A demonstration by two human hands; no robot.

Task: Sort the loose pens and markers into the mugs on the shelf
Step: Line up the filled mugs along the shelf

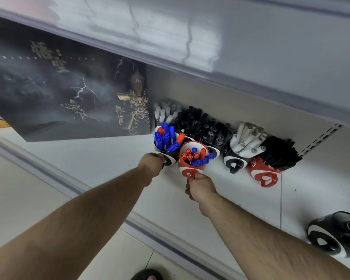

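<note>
Red mug (191, 158) at the front of the row on the shelf (101, 158), tipped toward the camera, packed with orange and blue markers (196, 156) caps up. Held by its handle in the right hand (200, 186), fingers curled tight round the loop, probably to drag or turn the mug where contents can be checked. Just left of the red mug, touching or nearly so, a black mug (169, 156) full of blue markers (165, 138) with an orange one or two mixed in; gripped at its near side by the left hand (152, 164), fingers wrapped on what looks like the handle, though the exact hold is partly hidden. Both mugs likely steadied together so that colours can be swapped between them: neither yet holds one colour only. Behind the red mug, more black mugs with black pens (192, 120) and, further back, white pens (166, 112). Right of the red mug, a black mug of white markers (247, 142), then a second red mug (263, 172) of black pens, both leaning forward. Well apart to the right, a lone black mug (329, 237) on its side near the shelf edge. Left of the red mug, a large dark poster box (69, 87) standing against the back. No loose pens visible on the shelf.
</note>
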